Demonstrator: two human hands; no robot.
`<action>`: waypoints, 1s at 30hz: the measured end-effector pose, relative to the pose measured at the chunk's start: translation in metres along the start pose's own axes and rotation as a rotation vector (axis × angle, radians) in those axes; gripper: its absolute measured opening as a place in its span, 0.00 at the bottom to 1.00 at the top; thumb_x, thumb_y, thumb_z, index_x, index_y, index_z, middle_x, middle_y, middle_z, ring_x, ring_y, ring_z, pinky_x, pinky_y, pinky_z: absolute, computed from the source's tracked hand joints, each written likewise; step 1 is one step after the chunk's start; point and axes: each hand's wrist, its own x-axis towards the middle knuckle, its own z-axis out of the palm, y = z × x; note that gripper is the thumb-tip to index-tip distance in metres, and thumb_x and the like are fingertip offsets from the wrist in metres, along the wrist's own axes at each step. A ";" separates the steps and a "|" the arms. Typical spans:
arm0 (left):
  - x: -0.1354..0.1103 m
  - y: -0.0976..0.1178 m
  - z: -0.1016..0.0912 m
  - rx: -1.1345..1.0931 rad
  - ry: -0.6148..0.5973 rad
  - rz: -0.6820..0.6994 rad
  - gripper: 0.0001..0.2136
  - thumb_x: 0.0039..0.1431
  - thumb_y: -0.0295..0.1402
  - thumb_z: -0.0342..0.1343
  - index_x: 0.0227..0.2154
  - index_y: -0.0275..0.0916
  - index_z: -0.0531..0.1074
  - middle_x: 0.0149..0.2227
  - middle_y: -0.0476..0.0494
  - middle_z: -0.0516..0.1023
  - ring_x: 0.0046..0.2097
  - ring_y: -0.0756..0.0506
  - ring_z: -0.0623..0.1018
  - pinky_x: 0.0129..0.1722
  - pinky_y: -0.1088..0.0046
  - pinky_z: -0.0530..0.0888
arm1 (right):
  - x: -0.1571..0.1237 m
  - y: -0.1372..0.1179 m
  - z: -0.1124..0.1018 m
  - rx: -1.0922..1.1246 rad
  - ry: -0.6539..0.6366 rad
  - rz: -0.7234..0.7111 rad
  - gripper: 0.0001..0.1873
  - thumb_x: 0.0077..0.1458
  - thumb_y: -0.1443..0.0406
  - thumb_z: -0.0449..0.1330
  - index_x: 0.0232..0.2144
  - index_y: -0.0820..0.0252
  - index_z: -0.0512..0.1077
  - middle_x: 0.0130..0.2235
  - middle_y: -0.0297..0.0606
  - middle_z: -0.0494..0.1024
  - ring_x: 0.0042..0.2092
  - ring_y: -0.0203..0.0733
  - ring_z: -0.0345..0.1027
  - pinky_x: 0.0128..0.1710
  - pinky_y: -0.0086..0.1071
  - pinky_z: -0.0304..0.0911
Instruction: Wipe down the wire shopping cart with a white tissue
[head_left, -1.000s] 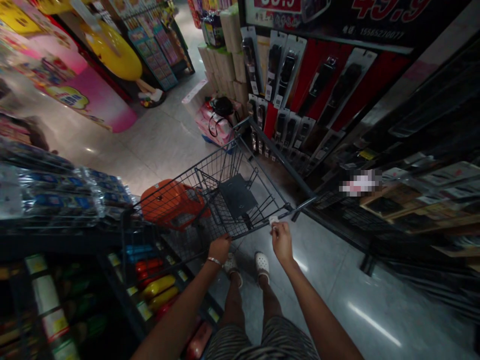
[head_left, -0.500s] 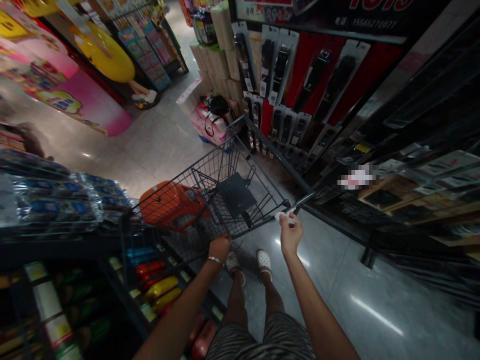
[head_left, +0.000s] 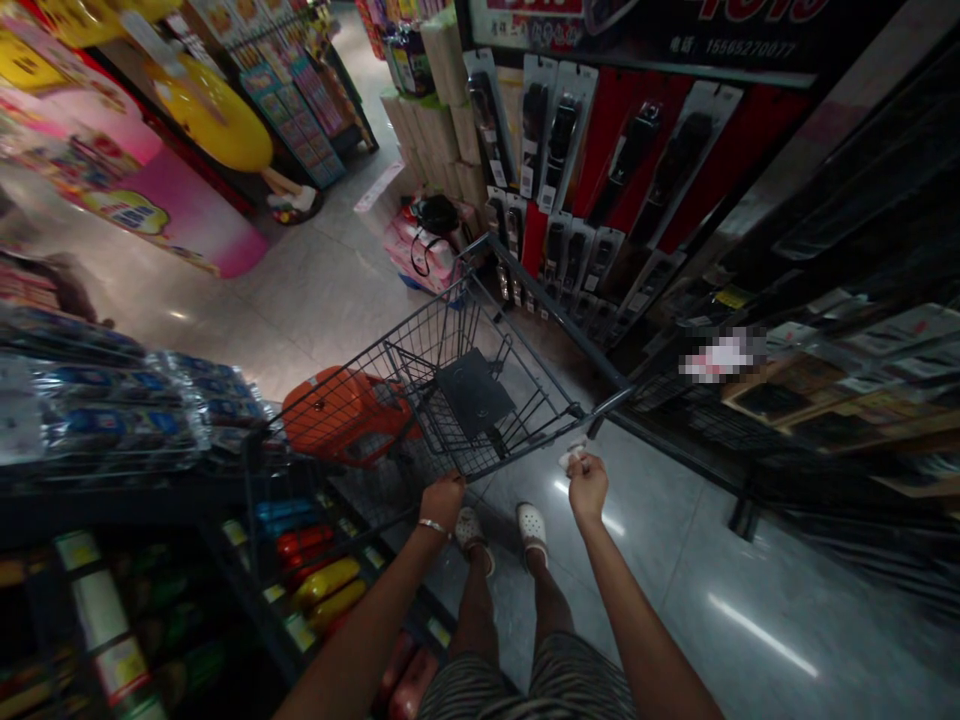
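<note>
A dark wire shopping cart (head_left: 360,350) stands in front of me, with a flat dark panel (head_left: 476,390) inside its frame. My left hand (head_left: 442,500), a bracelet at its wrist, is closed around the near rail of the cart. To the right, my right hand (head_left: 588,486) pinches a small crumpled white wipe or tissue (head_left: 573,457). That hand sits just below the cart's near right corner; whether the white piece touches the rail I cannot tell.
An orange plastic stool (head_left: 337,415) shows through the cart's mesh. Belts (head_left: 562,130) hang on a rack ahead. Shelves with packaged goods (head_left: 120,400) flank me on the left, and a pink display (head_left: 180,205) stands at the upper left. Boxed goods (head_left: 885,340) line the right.
My right hand has drawn back slightly from the cart's corner rail, down and toward me, with the white piece still pinched. My left hand keeps its hold on the rail.
</note>
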 end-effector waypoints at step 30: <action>0.007 -0.004 0.002 -0.028 0.009 0.007 0.16 0.61 0.40 0.54 0.48 0.37 0.68 0.49 0.41 0.72 0.47 0.44 0.74 0.46 0.59 0.74 | -0.009 -0.036 0.046 -0.378 -0.274 -0.478 0.13 0.56 0.70 0.47 0.36 0.59 0.71 0.37 0.42 0.71 0.39 0.43 0.65 0.40 0.35 0.62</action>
